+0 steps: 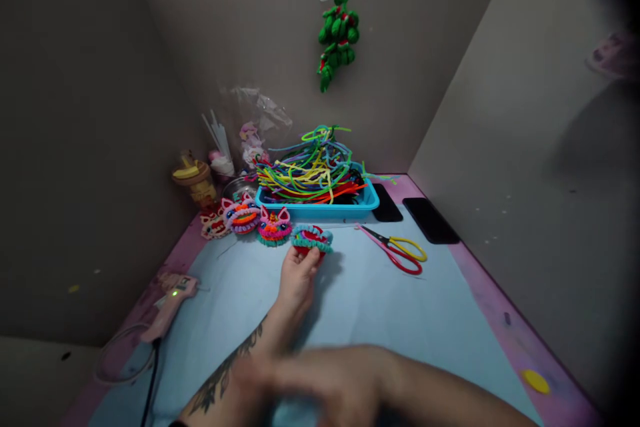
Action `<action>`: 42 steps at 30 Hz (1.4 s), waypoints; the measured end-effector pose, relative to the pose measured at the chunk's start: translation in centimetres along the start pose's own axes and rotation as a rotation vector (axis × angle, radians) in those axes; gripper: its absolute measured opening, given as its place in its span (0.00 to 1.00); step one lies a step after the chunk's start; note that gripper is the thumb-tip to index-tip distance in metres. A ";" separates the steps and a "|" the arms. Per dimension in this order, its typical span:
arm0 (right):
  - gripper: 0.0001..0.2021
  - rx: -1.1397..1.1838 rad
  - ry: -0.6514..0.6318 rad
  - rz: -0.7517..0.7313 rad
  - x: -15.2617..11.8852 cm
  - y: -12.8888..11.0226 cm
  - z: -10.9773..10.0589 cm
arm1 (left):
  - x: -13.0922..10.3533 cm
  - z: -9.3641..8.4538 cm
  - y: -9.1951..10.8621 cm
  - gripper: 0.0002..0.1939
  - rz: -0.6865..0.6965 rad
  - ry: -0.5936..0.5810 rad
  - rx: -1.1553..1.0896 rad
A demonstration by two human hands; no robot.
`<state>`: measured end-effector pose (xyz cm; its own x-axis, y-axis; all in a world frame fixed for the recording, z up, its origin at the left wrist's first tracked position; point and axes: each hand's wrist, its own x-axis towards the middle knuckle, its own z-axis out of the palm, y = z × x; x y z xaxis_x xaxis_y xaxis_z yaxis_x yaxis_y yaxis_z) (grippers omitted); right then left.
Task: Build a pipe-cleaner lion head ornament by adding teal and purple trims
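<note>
Head view, near to far. The right hand (345, 390) lies blurred across the lower edge, low over the worktop (400, 320); whether it is spread or closed cannot be told. The left hand (299, 275), on a tattooed forearm, reaches forward, its fingertips pinching the near edge of a fuzzy teal-and-red craft head (313, 238) that rests on the pale blue sheet. Left of that piece stand two more chenille heads (257, 220), pink with orange and teal, rounded and ruffled. A pink glue gun (170, 303) with a lit green lamp lies at the left edge, well apart. Red-and-yellow scissors (397, 250) lie to the right. Behind, a blue tray (320, 208) holds tangled pipe cleaners (310, 170) in many colours. Two dark phones (430, 220) lie beside the tray. A green ornament (339, 33) hangs on the wall.
</note>
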<state>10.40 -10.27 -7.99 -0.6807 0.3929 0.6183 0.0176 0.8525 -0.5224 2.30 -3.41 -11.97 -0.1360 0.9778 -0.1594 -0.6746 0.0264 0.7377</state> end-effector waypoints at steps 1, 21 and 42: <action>0.25 0.065 -0.085 -0.049 0.2 -0.9 0.5 | 0.0 0.0 0.1 0.16 0.012 -0.005 -0.002; 0.06 -0.509 0.610 0.391 -2.2 7.7 -4.0 | -0.2 -0.2 0.8 0.11 -0.211 -0.038 -0.239; 0.08 -0.426 0.645 0.434 -2.3 8.3 -3.9 | -0.7 0.1 -0.1 0.17 -0.045 -0.074 -0.101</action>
<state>14.95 -2.77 -11.44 -0.0074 0.7198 0.6942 0.5371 0.5884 -0.6044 2.53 -4.04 -11.82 -0.0524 0.9889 -0.1393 -0.7487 0.0533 0.6608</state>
